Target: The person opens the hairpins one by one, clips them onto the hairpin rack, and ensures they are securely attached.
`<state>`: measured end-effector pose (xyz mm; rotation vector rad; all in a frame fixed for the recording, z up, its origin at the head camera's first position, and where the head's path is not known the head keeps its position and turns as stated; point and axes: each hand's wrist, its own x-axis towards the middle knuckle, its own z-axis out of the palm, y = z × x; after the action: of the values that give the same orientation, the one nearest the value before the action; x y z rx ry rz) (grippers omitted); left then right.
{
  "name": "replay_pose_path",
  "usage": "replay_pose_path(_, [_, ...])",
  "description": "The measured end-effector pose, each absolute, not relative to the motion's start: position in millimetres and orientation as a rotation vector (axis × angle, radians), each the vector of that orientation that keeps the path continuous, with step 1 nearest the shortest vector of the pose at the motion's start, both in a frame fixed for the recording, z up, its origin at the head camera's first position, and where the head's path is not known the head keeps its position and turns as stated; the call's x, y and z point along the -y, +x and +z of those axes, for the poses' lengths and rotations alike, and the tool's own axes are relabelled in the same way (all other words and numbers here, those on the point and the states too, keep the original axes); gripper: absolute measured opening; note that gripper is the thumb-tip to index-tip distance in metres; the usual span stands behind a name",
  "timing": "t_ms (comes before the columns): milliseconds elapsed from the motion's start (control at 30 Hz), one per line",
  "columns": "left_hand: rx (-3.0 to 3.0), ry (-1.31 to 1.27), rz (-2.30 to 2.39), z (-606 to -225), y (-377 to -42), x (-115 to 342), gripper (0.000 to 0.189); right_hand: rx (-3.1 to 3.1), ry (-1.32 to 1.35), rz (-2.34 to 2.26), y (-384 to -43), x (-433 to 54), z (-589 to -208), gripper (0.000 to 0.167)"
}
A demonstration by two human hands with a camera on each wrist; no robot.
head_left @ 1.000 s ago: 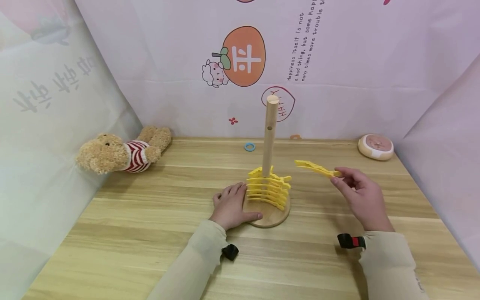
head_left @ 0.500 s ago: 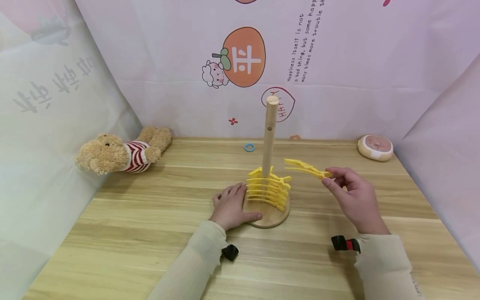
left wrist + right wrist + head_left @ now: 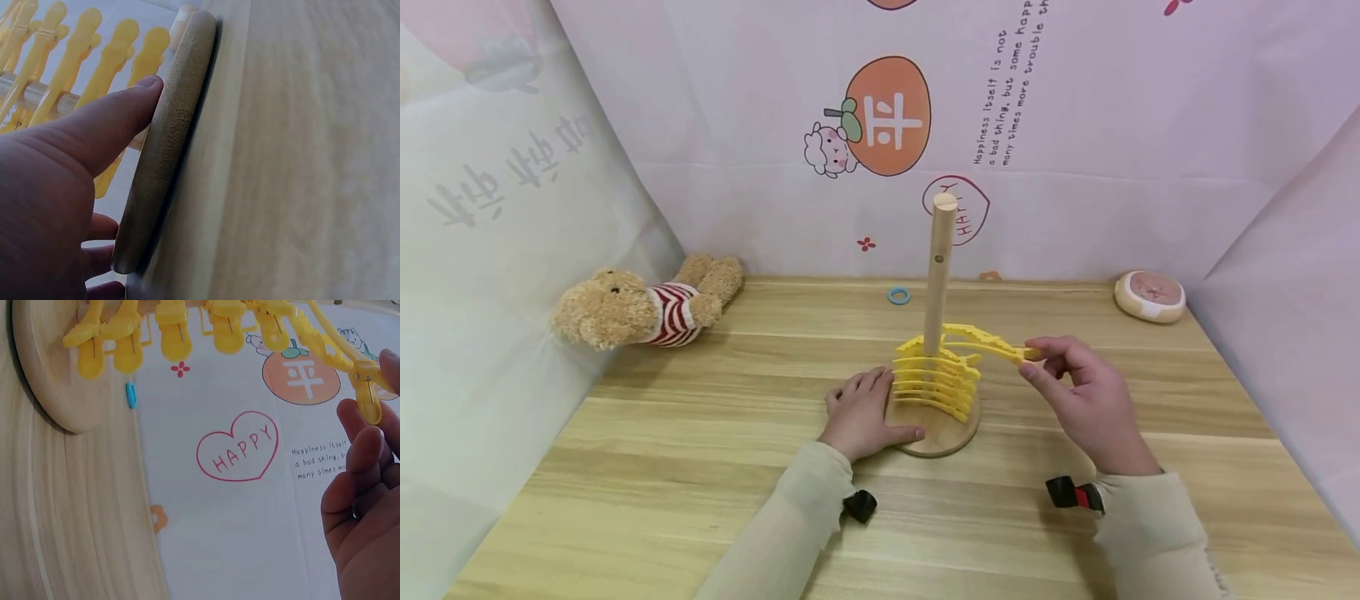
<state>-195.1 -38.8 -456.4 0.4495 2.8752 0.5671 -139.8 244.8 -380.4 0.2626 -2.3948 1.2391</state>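
Observation:
My right hand [image 3: 1086, 396] pinches the tail end of a yellow hair clip [image 3: 981, 337] between thumb and fingers. The clip's two arms are spread, and their tips reach the right side of the upright wooden post [image 3: 937, 275]; whether they touch it I cannot tell. Lower on that post, several more yellow hair clips [image 3: 936, 383] are stacked one above another. At the round base [image 3: 932, 437], my left hand [image 3: 861, 417] holds the rim, its thumb lying on the base and its fingers at the left side. The left wrist view shows that thumb [image 3: 119, 112] against the base's edge.
A teddy bear [image 3: 647, 308] in a striped top lies at the back left. Behind the post is a small blue ring [image 3: 898, 296], and a round pink-and-cream object [image 3: 1150, 296] sits in the back right corner. Printed cloth [image 3: 737, 125] walls the table.
My right hand has moved left with the hair clip, bringing its spread arms from apart to right at the post. My left hand stays on the base.

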Motion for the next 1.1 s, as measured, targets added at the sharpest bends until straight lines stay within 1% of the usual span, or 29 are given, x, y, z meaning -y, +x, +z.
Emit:
replay_pose_path(400, [-2.875,0.467,0.537,-455.4,-194.2,36.9,0.108,2.399,0.294,1.218,-143.5,-231.2,-385.0,0.024])
replay_pose_path(733, [-2.875,0.459,0.504,-451.0,-194.4,36.3,0.108,2.343,0.383,1.229,-146.5,-217.5,-384.3,0.022])
replay_pose_path(1100, [-2.883,0.468,0.491,-449.9,-193.3,35.5,0.107,2.318,0.401,1.207,-148.2,-208.7,-388.0,0.022])
